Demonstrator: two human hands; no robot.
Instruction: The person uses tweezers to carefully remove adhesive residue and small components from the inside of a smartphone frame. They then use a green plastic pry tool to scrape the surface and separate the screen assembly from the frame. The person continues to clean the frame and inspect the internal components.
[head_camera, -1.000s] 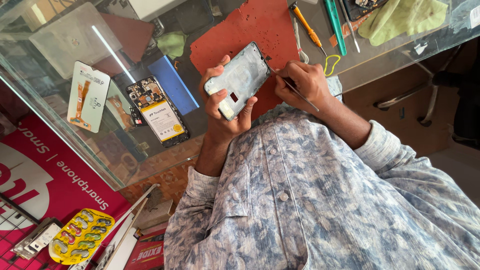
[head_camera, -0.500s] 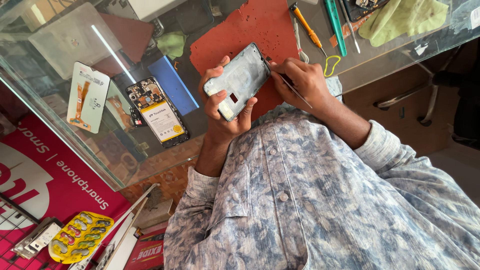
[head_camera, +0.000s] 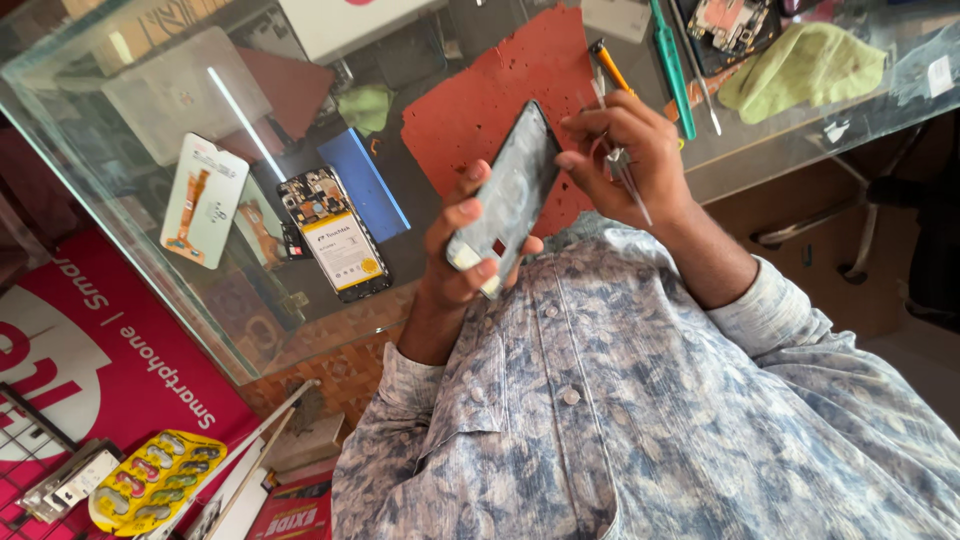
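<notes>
Phone frame (head_camera: 505, 195), opened and tilted on edge, sits up above the red mat (head_camera: 480, 110) in the grip of the left hand (head_camera: 455, 255), fingers wrapped round its lower end. Right hand (head_camera: 625, 150) is pinched shut on a thin metal tool (head_camera: 625, 175), fingertips just touching the frame's upper edge. Down on the glass counter (head_camera: 150, 250) lies another opened phone (head_camera: 335, 235) showing its battery, beside a blue card (head_camera: 365, 180). Farther along rest an orange-handled screwdriver (head_camera: 610, 65), a green pry tool (head_camera: 672, 65) and a green cloth (head_camera: 800, 65).
</notes>
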